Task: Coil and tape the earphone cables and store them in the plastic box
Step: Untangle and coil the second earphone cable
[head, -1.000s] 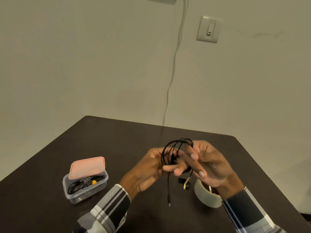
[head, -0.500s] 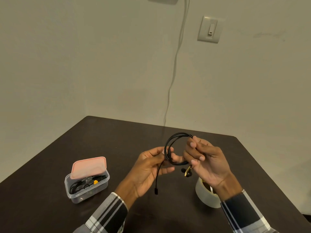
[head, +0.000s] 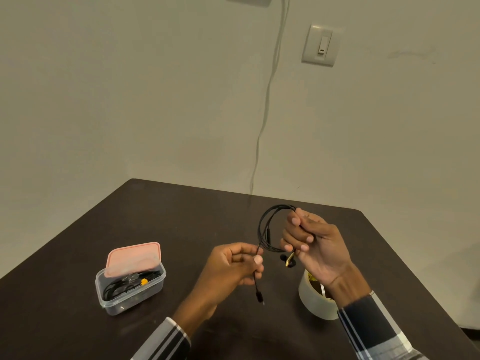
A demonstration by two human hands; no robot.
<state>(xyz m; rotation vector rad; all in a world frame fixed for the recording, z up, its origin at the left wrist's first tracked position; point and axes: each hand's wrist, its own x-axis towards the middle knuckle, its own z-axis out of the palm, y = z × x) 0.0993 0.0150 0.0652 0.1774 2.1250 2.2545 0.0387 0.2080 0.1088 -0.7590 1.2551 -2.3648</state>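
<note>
we see the plastic box [head: 130, 287] on the table [head: 181, 216] at left, cables [head: 124, 285] inside, its lid [head: 133, 258] leaning on the rear rim. the tape roll [head: 311, 300] sits right, below the right hand [head: 315, 245].

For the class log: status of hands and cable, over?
Right hand grips cable coil. Left hand pinches plug end. Tape untouched; box lid ajar. Nothing in the way.

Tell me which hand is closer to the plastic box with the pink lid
Left. The left hand is raised beside the plastic box, to its right, pinching the earphone cable. The right hand holds the coil farther right, above the tape roll.
</note>
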